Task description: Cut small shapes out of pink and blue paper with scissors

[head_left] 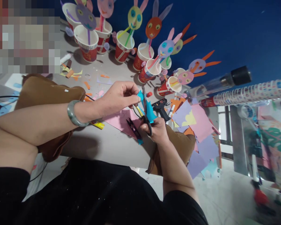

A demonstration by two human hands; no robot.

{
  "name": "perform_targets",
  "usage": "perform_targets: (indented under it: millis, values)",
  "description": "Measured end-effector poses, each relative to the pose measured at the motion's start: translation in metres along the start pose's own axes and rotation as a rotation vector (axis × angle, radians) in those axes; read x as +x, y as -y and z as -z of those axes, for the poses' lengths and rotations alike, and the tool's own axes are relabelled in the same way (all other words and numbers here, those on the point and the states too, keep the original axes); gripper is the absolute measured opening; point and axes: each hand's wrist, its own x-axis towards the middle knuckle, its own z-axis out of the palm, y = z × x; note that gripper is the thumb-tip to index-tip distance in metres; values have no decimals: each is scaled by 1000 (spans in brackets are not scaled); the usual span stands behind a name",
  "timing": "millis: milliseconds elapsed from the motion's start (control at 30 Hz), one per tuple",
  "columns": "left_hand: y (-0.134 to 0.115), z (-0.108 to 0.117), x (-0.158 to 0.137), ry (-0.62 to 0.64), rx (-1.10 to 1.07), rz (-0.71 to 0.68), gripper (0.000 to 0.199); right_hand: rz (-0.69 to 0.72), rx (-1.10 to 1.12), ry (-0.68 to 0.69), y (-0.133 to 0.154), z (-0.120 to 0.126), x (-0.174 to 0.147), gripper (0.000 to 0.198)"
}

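Observation:
My right hand (pixel 157 129) grips a pair of dark-handled scissors (pixel 144 103), its blades pointing up and away from me. Thumb and fingers of my left hand (pixel 118 98) are pinched together at the edge of a bright blue piece of paper (pixel 150 113), beside the blades. The blue paper shows on both sides of the scissors, with an uneven cut outline. Black thread snips (pixel 133 128) lie below on a pink paper sheet (pixel 118 120). Just beyond my right hand is a black glue gun (pixel 162 108).
Red-and-white paper cups (pixel 86 43) with paper animal heads on straws line the back by the blue wall. Stacked cups (pixel 250 93) lie at the right, near coloured paper sheets (pixel 201 147). Brown cushions (pixel 50 93) sit under both forearms. Orange scraps (pixel 87 85) litter the table.

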Motion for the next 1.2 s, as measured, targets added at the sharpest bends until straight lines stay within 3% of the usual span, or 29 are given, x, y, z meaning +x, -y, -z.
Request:
perform_targets:
  millis: [1200]
  values:
    - [-1,-1,0,15,12,21,18,25,16,-12,1,-3,-1,61]
